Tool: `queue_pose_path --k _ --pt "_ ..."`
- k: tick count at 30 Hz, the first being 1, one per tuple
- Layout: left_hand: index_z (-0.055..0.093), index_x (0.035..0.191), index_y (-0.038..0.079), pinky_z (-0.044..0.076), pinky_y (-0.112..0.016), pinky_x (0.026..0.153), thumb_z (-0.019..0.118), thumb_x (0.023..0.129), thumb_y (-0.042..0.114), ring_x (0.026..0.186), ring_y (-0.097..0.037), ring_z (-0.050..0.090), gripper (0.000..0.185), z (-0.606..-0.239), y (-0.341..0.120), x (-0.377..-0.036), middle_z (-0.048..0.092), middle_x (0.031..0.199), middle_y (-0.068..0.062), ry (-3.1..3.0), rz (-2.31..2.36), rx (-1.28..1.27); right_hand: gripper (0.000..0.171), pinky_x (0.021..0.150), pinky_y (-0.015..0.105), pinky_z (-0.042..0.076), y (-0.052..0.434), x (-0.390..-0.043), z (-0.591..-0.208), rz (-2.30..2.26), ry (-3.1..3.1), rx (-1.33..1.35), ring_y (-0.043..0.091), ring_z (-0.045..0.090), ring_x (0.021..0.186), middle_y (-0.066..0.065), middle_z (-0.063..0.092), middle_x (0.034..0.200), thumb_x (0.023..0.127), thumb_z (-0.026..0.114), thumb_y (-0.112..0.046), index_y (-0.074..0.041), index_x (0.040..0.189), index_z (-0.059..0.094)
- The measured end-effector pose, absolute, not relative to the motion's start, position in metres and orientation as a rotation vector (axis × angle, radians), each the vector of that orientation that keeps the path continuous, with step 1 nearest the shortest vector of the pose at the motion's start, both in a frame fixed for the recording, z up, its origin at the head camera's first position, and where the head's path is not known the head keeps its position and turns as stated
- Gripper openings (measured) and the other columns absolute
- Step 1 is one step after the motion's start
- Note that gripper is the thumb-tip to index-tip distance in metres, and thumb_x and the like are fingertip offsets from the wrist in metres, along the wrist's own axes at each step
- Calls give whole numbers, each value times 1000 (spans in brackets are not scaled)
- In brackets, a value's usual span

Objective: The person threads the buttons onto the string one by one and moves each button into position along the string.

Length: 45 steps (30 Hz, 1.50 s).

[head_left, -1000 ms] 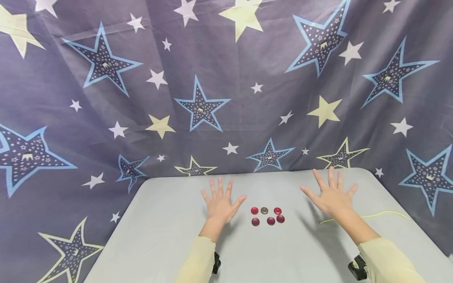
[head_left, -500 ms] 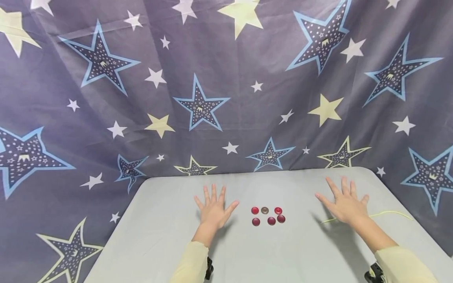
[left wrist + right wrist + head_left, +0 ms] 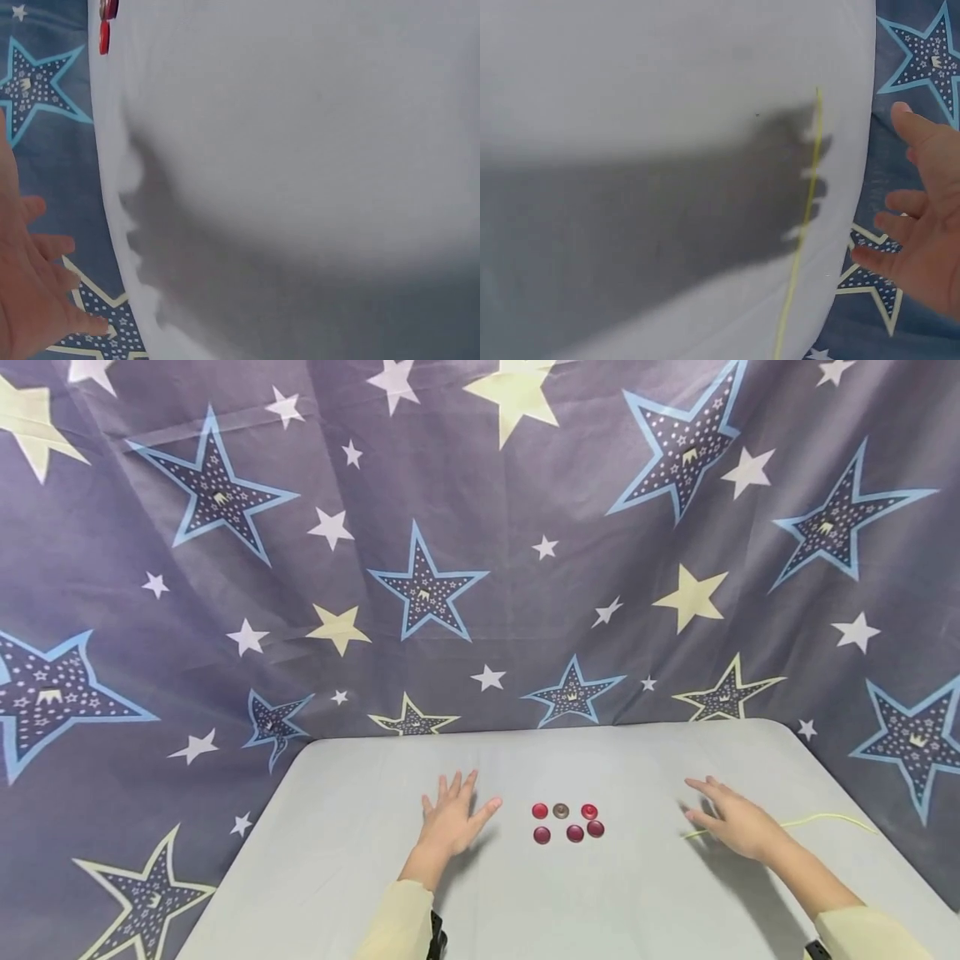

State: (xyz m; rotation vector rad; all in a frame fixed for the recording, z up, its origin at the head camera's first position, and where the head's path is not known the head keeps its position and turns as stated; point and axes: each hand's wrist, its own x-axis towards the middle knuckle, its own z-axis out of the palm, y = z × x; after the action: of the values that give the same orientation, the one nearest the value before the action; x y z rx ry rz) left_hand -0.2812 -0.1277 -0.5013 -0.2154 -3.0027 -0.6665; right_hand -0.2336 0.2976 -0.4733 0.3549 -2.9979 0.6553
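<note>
Several round buttons lie in two loose rows mid-table: a bright red one [image 3: 540,811], a brown one [image 3: 561,811] and another red one [image 3: 589,812] at the back, dark red ones [image 3: 575,833] in front. My left hand [image 3: 450,825] hovers left of them with fingers spread, holding nothing. On the right, my right hand [image 3: 738,825] is held above a thin yellow cord [image 3: 825,817], its fingers loosely bent and nothing in them. In the right wrist view the cord [image 3: 801,232] runs along the table under the hand's shadow. Red buttons [image 3: 104,37] show at the left wrist view's top corner.
The table [image 3: 525,902] has a pale grey cover and rounded far corners. Behind and beside it hangs a dark curtain [image 3: 465,685] printed with stars. Cream sleeves and dark wrist devices are on both arms.
Both hands have come down and back toward the person; the right has also moved right, the left slightly left. The right fingers went from spread to loosely bent. Buttons and cord stay put.
</note>
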Motion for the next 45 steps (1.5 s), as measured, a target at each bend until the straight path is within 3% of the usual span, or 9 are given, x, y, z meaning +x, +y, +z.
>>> queue_pose_path --k 7,15,24,35,41,45 --pt "41 140 12 30 -56 105 41 90 62 131 -40 40 71 -511 -135 -278 48 139 -17 -2964 -839 -280 37 86 53 46 302 -231 -491 705 -2977 449 44 58 104 26 61 115 84 66 -16 2 115 60" --pt "56 125 9 42 -49 97 55 90 45 114 -34 56 50 -515 -135 -283 63 120 -12 -2961 -933 -299 23 83 49 49 301 -235 -498 685 -3013 469 36 63 95 17 67 102 81 68 -12 -3 102 67" --pt "60 118 7 45 -46 93 64 87 34 106 -30 60 42 -511 -126 -287 66 113 -12 -2946 -1052 -357 8 78 45 48 298 -235 -506 594 -2968 441 25 59 85 1 61 89 78 71 -17 -15 86 70" --pt "63 113 8 47 -43 89 68 84 27 98 -27 63 35 -502 -97 -289 66 108 -11 -2957 -1068 -454 4 73 41 47 296 -236 -506 571 -2941 449 18 56 79 -6 57 82 77 73 -20 -21 75 69" --pt "64 110 9 47 -41 89 68 84 25 98 -26 63 31 -502 -81 -290 67 105 -10 -2963 -1010 -494 4 67 32 46 293 -237 -505 623 -2931 438 8 56 73 -11 59 78 79 72 -20 -20 76 69" --pt "66 107 12 48 -38 87 68 84 27 96 -22 63 28 -504 -71 -290 68 103 -6 -2978 -910 -498 4 69 34 49 287 -239 -501 747 -2933 419 10 60 75 -7 66 79 80 71 -20 -16 81 69"
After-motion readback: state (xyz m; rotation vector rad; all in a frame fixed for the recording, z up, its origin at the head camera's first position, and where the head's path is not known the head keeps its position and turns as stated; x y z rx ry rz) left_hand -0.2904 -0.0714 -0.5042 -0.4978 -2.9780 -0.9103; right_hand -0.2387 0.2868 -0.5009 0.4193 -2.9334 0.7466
